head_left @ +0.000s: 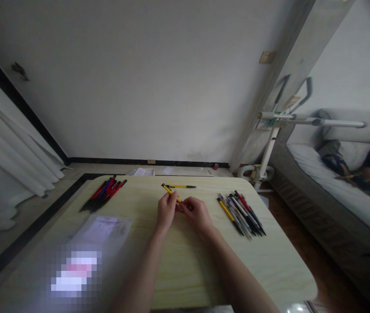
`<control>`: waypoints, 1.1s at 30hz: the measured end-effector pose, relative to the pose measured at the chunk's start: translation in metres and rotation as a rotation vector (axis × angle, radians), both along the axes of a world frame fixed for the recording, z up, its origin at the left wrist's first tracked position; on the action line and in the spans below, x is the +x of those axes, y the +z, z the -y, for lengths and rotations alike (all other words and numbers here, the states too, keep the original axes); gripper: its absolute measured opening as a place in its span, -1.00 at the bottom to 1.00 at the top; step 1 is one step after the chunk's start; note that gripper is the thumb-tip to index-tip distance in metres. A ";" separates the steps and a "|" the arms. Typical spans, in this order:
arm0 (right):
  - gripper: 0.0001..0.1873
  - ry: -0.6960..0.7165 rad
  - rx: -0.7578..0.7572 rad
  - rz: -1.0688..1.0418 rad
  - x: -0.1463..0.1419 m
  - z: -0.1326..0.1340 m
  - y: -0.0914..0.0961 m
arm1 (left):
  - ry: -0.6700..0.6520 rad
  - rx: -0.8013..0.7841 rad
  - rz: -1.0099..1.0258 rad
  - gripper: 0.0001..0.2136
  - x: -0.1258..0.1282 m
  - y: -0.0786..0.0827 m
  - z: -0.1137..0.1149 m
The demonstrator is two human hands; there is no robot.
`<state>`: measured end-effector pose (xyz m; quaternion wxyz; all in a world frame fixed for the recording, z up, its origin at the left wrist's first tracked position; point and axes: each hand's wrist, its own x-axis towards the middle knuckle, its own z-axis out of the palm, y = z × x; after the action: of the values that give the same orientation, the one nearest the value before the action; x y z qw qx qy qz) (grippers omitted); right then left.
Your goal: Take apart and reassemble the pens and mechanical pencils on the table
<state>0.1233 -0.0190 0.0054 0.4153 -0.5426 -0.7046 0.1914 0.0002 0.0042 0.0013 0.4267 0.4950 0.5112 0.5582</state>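
Note:
My left hand (pixel 167 211) is closed around a yellow pen (pixel 169 190) with a black end, which slants up and to the left. The fingers of my right hand (pixel 197 213) are pinched at the pen's lower end, close against my left fingers; the tip is hidden there. Just beyond my hands, a second yellow pen (pixel 183 186) with black ends lies crosswise on the table. To the right is a bunch of mixed pens (pixel 240 215), yellow, grey, white, red and black. At the far left rests a pile of red and black pens (pixel 103 194) with a blue one among them.
The pale wooden table (pixel 185 269) has rounded corners. On its left lies a clear plastic bag (pixel 106 230), near a blurred-out bright patch (pixel 75 271). A white exercise frame (pixel 271 148) stands beyond the right corner, beside a grey bed (pixel 302 191) where a person partly shows.

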 end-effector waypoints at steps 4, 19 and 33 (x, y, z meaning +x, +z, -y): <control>-0.78 -0.019 0.010 0.009 -0.001 0.000 0.002 | -0.004 0.003 -0.026 -0.69 0.000 0.002 0.001; -0.84 -0.004 0.001 -0.072 -0.001 0.001 0.002 | -0.033 0.026 -0.074 -0.69 0.001 0.003 0.002; -0.84 -0.011 0.002 -0.072 -0.002 0.000 0.001 | -0.035 0.033 -0.115 -0.69 0.000 0.002 0.002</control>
<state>0.1209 -0.0188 0.0064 0.4418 -0.5387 -0.6865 0.2080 0.0002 0.0025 0.0029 0.3981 0.5423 0.5168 0.5294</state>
